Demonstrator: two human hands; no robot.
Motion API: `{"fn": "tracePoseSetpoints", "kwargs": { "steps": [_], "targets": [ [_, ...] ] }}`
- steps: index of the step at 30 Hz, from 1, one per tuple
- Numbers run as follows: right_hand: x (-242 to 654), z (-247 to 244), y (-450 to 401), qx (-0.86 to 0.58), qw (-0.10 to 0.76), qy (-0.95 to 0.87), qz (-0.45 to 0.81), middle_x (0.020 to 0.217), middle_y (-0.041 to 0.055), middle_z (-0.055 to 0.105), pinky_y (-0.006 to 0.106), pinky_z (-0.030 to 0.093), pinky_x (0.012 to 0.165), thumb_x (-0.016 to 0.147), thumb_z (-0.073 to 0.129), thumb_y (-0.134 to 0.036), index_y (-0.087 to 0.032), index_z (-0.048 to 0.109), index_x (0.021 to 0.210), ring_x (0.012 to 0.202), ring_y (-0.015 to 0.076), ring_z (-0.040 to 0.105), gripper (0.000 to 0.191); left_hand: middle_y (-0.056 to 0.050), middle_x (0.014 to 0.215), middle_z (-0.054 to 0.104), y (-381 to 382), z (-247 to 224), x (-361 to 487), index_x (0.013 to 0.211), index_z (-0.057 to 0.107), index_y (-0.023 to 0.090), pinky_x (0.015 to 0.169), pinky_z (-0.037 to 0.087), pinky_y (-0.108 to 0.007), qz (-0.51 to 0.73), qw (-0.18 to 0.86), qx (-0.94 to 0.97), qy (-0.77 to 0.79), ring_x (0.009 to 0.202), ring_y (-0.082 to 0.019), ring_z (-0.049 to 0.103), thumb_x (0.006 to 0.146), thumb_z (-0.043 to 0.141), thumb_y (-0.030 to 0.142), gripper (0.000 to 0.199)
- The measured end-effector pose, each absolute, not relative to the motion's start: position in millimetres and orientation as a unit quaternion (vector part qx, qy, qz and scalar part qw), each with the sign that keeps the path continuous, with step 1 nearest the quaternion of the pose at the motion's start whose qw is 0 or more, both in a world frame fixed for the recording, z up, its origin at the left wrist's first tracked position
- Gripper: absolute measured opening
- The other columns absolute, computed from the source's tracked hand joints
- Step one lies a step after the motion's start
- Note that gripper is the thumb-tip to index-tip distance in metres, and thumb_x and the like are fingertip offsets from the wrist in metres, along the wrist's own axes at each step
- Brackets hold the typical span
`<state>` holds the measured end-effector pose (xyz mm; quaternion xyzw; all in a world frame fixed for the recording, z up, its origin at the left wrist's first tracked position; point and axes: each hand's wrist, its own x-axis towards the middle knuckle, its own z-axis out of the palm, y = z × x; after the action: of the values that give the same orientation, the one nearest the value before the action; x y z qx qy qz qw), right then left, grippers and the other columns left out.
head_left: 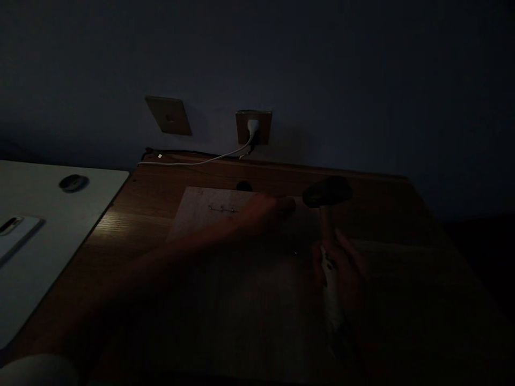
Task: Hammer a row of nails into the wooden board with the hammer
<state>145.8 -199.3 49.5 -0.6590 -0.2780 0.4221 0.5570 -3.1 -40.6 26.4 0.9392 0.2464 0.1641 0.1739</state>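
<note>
Dim light hides much detail. My right hand [341, 260] is wrapped round the handle of a hammer [328, 192], whose dark head points up and sits just right of my left hand. My left hand [267, 212] is closed at the far part of a pale board [193, 206]; whatever its fingertips pinch is too dark to make out. Several small nails [221, 208] stand in a row on the board, left of my left hand. A tiny shiny thing [295, 252] lies between my hands.
The wooden table [132, 225] meets a wall with a socket [263, 128], a plugged-in white cable [201, 162] and a second wall plate [171, 115]. On a white surface [36, 187] at the left are a round dark object [72, 183] and a phone [18, 236].
</note>
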Motion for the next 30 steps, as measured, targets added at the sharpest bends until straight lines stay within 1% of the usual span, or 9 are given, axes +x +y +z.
{"fn": "tracePoseSetpoints", "kwargs": {
  "steps": [3,5,8,10,16,21,25,27,30],
  "targets": [
    [146.0,52.1,-199.1,-0.661,0.547,-0.28,0.431,0.053,-0.0071,0.053,0.021,0.027,0.033,0.081,0.074,-0.057,-0.024,0.059,0.077,0.034,0.0076,0.04,0.037,-0.011,0.104,0.077,-42.8,16.3,-3.1,0.114,0.074,0.014,0.083,0.056,-0.035,0.169,0.143,0.944,0.244,0.092,-0.023,0.073,0.102,0.054,0.017,0.023],
    [145.9,52.6,-199.2,-0.663,0.543,-0.273,0.437,0.052,-0.0074,0.052,0.02,0.027,0.033,0.082,0.074,-0.057,-0.024,0.059,0.078,0.034,0.0078,0.04,0.036,-0.012,0.105,0.077,-46.2,11.1,-3.8,0.118,0.073,0.014,0.088,0.057,-0.038,0.182,0.131,0.943,0.246,0.095,-0.025,0.073,0.102,0.054,0.017,0.025],
    [145.1,53.3,-199.3,-0.666,0.542,-0.262,0.44,0.055,-0.0071,0.055,0.02,0.028,0.034,0.08,0.077,-0.054,-0.024,0.062,0.082,0.035,0.0073,0.042,0.035,-0.013,0.108,0.076,-48.7,6.6,-5.2,0.123,0.071,0.014,0.088,0.059,-0.038,0.207,0.16,0.929,0.263,0.098,-0.025,0.073,0.101,0.054,0.016,0.028],
    [144.5,54.8,-199.4,-0.667,0.542,-0.259,0.441,0.057,-0.0063,0.057,0.019,0.029,0.034,0.079,0.078,-0.055,-0.023,0.062,0.081,0.035,0.007,0.042,0.035,-0.014,0.11,0.076,-48.7,4.6,-6.0,0.124,0.069,0.014,0.086,0.06,-0.037,0.221,0.19,0.917,0.273,0.097,-0.024,0.073,0.1,0.053,0.014,0.029],
    [146.0,61.0,-202.6,-0.684,0.505,-0.263,0.456,0.044,-0.0058,0.049,0.019,0.029,0.035,0.082,0.075,-0.06,-0.023,0.062,0.073,0.035,0.009,0.041,0.04,-0.013,0.115,0.074,-47.7,-0.6,-7.8,0.125,0.066,0.014,0.091,0.06,-0.037,0.255,0.218,0.9,0.278,0.103,-0.023,0.072,0.098,0.053,0.012,0.031],
    [145.5,63.8,-202.9,-0.689,0.508,-0.251,0.452,0.051,-0.0058,0.054,0.02,0.031,0.035,0.079,0.078,-0.059,-0.024,0.063,0.079,0.036,0.0089,0.042,0.038,-0.012,0.106,0.074,-47.4,0.4,-9.1,0.115,0.07,0.014,0.088,0.059,-0.036,0.233,0.209,0.914,0.259,0.099,-0.023,0.07,0.097,0.056,0.013,0.023],
    [147.1,67.7,-200.7,-0.709,0.492,-0.256,0.436,0.053,-0.0052,0.055,0.021,0.032,0.036,0.073,0.08,-0.061,-0.023,0.061,0.076,0.037,0.0085,0.043,0.043,-0.012,0.103,0.074,-46.4,2.0,-9.1,0.113,0.071,0.015,0.088,0.057,-0.037,0.217,0.177,0.927,0.251,0.098,-0.024,0.068,0.099,0.054,0.014,0.022],
    [152.7,68.1,-201.9,-0.715,0.475,-0.265,0.439,0.055,-0.0048,0.057,0.021,0.032,0.036,0.07,0.081,-0.062,-0.023,0.063,0.078,0.038,0.0088,0.044,0.043,-0.011,0.104,0.073,-46.1,2.2,-9.2,0.112,0.072,0.015,0.087,0.056,-0.037,0.216,0.169,0.93,0.247,0.097,-0.024,0.067,0.1,0.054,0.014,0.022],
    [164.1,66.0,-207.6,-0.714,0.454,-0.269,0.461,0.06,-0.0035,0.062,0.023,0.034,0.037,0.069,0.083,-0.06,-0.024,0.068,0.092,0.04,0.0104,0.046,0.045,-0.011,0.108,0.073,-45.7,1.8,-9.3,0.114,0.074,0.017,0.088,0.055,-0.036,0.213,0.168,0.932,0.24,0.099,-0.024,0.067,0.101,0.055,0.015,0.024]
  ]
}}
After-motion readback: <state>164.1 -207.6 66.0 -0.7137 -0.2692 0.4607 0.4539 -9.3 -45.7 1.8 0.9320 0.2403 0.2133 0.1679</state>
